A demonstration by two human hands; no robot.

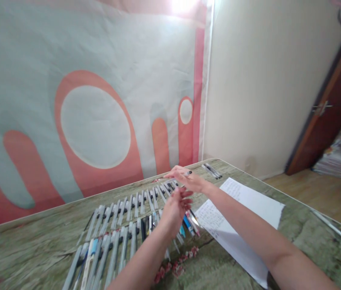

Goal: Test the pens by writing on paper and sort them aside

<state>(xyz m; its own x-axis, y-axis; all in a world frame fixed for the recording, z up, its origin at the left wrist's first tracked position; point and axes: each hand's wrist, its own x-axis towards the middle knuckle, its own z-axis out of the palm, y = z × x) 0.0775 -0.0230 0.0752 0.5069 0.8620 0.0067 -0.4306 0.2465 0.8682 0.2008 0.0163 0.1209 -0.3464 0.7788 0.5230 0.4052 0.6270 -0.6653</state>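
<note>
My right hand (193, 183) reaches over the far end of the pen rows, holding a clear pen (189, 173) with a dark end between thumb and fingers. Just below and nearer to me is my left hand (174, 207), its fingers loosely bent and apart, with nothing visible in it. Beneath both hands, pens lie side by side in two rows: a back row (136, 205) of clear pens with dark grips and a front row (114, 245) of similar ones. Several coloured pens (188, 224), blue and pink among them, lie beside my left wrist, which partly hides the front row.
Sheets of handwritten paper (249, 213) lie under my right forearm. A few separate pens (212, 170) rest near the table's far corner. The patterned table (31, 257) meets a printed backdrop (98, 125); a metal rod (338, 231) runs along the right edge.
</note>
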